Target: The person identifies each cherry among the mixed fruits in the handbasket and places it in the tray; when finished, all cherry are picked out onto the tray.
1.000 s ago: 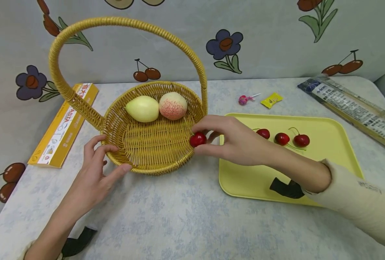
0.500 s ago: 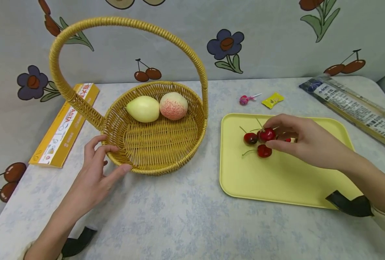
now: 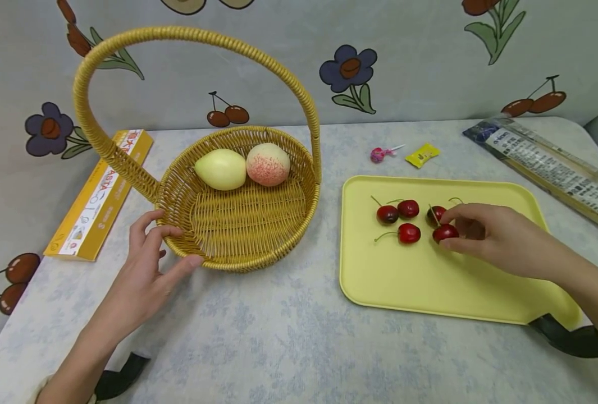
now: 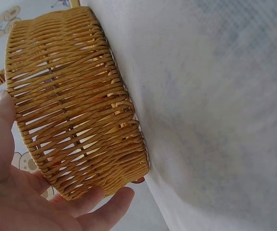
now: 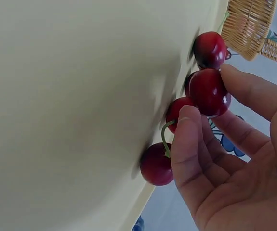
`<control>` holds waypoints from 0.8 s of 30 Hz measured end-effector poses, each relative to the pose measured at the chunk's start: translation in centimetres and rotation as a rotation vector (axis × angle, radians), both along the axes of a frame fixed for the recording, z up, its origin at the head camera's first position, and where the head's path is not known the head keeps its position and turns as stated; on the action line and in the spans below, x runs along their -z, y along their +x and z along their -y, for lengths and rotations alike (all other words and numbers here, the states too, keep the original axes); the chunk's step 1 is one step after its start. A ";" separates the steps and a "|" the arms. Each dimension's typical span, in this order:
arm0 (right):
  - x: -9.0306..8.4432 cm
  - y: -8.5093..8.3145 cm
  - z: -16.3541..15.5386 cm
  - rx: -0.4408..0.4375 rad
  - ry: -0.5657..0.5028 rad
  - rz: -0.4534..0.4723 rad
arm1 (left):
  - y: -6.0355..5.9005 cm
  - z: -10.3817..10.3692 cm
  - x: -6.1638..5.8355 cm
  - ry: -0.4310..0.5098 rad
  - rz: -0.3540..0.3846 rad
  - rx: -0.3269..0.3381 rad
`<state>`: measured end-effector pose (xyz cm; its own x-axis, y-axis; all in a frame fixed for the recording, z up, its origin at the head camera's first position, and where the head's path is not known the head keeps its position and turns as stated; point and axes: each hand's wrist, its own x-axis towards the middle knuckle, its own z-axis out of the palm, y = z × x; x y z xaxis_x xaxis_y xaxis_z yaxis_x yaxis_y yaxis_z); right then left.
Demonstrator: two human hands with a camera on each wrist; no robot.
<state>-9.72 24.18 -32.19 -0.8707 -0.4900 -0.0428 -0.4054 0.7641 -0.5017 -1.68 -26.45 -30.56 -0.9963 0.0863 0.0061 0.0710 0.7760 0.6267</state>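
Right hand (image 3: 485,238) pinches a cherry (image 3: 444,232) (stem tilted up-left); left hand (image 3: 149,264) rests loosely against the basket (image 3: 258,252)

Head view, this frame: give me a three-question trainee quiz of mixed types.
1. True or false: the right hand pinches a cherry over the yellow tray.
2. What does the left hand touch? A) the yellow box B) the wicker basket C) the lollipop
3. Fill in: inside the basket lie ___ pieces of fruit.

Key: 1 true; 2 B, at the basket's near rim; 3 two, a pale green fruit and a peach.
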 end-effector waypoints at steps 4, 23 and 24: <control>0.1 0.0 0.0 -0.002 0.047 0.025 | 0.0 0.1 0.0 0.002 -0.007 0.006; 0.0 0.3 0.0 -0.007 0.077 -0.001 | 0.0 0.1 0.1 0.006 -0.024 0.012; -0.1 0.4 0.0 -0.007 0.076 -0.011 | 0.0 0.2 0.0 -0.005 -0.024 0.013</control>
<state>-9.36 24.18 -32.14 -0.8676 -0.4922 -0.0703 -0.4165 0.7967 -0.4379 -1.66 -26.62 -30.57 -0.9946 0.0994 0.0291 0.0959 0.7778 0.6212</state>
